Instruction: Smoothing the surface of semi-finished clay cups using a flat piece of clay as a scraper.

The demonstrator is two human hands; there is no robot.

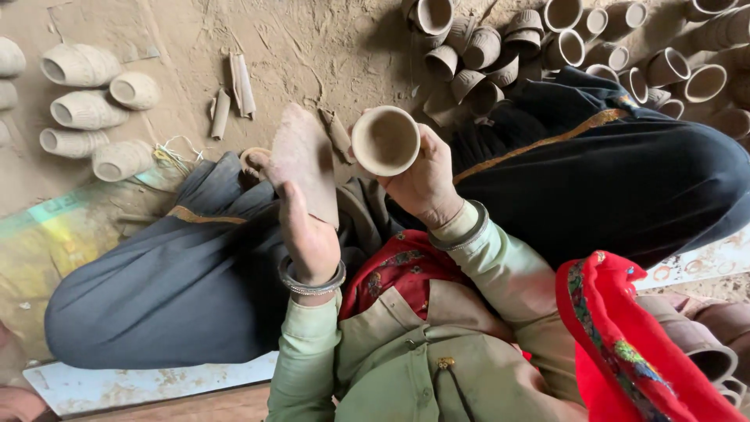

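Red cloth with a flowered border hangs nearest the lens, beside a pale green sleeve and a buttoned tan garment.

Past the sleeve, the right hand grasps a small clay cup: fingers curl round its far wall, the thumb side lies against the near wall. The cup is round, thick-rimmed, matte and dusty tan, and nothing shows inside it but bare clay. Its mouth faces up toward the camera, so its long axis runs roughly along the line of sight, tilted slightly to the left.

Left of those fingers, the left hand is stretched flat and released, fingers together and pointing away from the body, coated in dry clay, gripping nothing. Its fingertips end just beside the cup's rim; whether they touch it cannot be told. A metal bangle rings that wrist.

Beyond the right hand's fingers lies a heap of cups, same shape, brownish, tumbled on their sides and mouths up, all hollow. Well left of the left hand's fingers, paler ribbed pots lie on their sides on the sandy, scratched ground, with curled clay scraps between.
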